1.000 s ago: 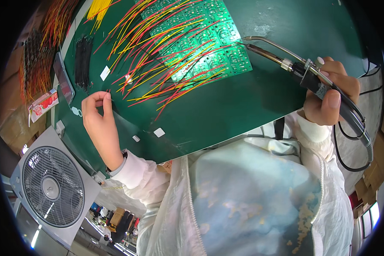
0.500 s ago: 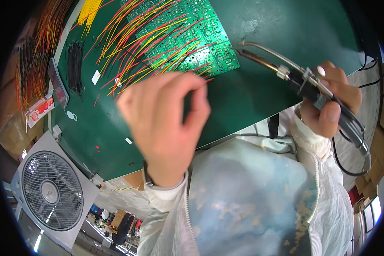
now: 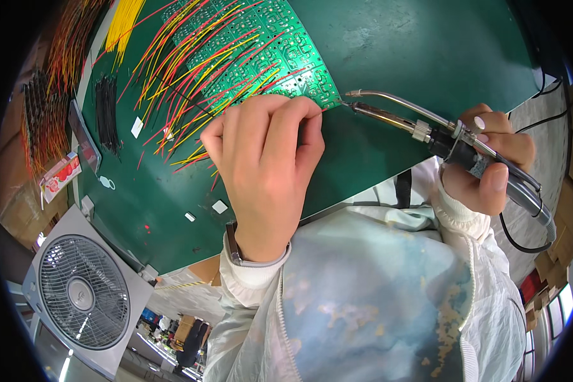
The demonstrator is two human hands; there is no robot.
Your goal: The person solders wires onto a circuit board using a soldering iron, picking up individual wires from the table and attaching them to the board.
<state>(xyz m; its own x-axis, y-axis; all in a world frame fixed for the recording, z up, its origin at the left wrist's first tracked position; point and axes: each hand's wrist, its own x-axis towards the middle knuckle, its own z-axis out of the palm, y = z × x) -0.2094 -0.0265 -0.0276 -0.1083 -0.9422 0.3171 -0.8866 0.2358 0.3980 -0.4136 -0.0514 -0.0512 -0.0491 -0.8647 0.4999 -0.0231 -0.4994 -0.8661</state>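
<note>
A green circuit board (image 3: 280,44) lies on the dark green table (image 3: 395,57), with many red and yellow wires (image 3: 197,70) fanning off its left side. My left hand (image 3: 264,165) rests on the board's near edge, fingers pinched on a thin red wire at the board's near corner. My right hand (image 3: 487,159) grips a soldering iron (image 3: 426,130) with a metal feed tube. Its tip touches the board's near right corner, just right of my left fingertips. A black cable runs back from the iron past my right wrist.
A grey box fan (image 3: 76,293) stands below the table's left edge. Bundles of black ties (image 3: 108,111), loose yellow wires (image 3: 124,25) and small white tags (image 3: 219,206) lie on the left of the table. Cardboard boxes (image 3: 560,248) sit at the far right.
My left hand has come from the table's left side across to the board's near corner and closed on a wire. The soldering iron tip has moved in to the board.
</note>
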